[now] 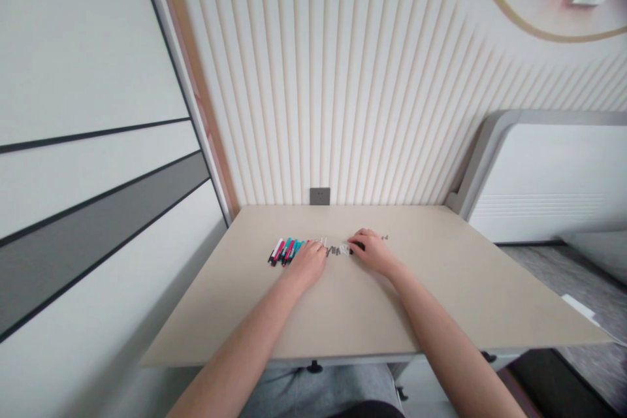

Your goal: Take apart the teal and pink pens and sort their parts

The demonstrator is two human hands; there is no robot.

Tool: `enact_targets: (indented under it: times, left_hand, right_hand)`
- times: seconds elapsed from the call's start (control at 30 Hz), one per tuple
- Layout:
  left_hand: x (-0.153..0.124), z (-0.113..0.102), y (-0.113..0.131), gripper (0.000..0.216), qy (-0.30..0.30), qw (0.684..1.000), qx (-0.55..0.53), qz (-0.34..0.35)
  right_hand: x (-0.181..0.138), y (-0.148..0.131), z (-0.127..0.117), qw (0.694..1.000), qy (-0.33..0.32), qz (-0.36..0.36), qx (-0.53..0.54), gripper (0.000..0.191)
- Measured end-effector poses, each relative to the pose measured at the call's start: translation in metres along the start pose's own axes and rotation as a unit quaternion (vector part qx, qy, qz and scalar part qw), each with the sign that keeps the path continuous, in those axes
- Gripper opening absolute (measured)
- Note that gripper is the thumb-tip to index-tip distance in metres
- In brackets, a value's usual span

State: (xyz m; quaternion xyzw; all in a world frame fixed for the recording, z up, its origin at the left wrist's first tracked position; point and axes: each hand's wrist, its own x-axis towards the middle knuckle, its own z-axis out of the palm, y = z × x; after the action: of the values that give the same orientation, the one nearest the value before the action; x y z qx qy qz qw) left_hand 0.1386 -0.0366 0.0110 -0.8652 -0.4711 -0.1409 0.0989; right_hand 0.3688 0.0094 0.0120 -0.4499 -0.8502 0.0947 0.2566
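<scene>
A row of coloured pens [285, 251], pink and teal with dark caps, lies on the beige table [441, 287] near its far side. My left hand [309, 259] rests palm down just right of them, fingers curled at the pens' right end. Small grey and white pieces [337, 250] lie between my hands. My right hand [372, 249] lies beside them, its fingers bent over a small dark piece [359, 246]. Whether either hand actually grips anything is hidden by the fingers.
A ribbed wall panel with a grey socket [319, 196] stands behind the table. A white cabinet [88, 209] with dark stripes closes the left side. A grey-framed white headboard [539, 176] is at the right. My grey-trousered lap is under the front edge.
</scene>
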Motion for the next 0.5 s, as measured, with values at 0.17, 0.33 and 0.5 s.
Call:
enact_targets:
  times: [0.17, 0.33, 0.5]
  left_hand:
    - [-0.0003, -0.0010, 0.0001, 0.021, 0.010, 1.000, -0.022, 0.001]
    - [-0.0002, -0.0021, -0.0001, 0.022, 0.004, 0.999, -0.031, -0.004]
    - [-0.0011, -0.0041, 0.0010, 0.021, 0.002, 1.000, -0.018, -0.013]
  right_hand:
    - [-0.0002, -0.0004, 0.0021, 1.000, -0.027, -0.006, -0.014, 0.022]
    - [-0.0006, -0.0051, 0.0012, 0.999, -0.036, -0.007, -0.032, 0.022]
    - [-0.0012, -0.0099, 0.0027, 0.998, -0.038, -0.020, -0.035, 0.020]
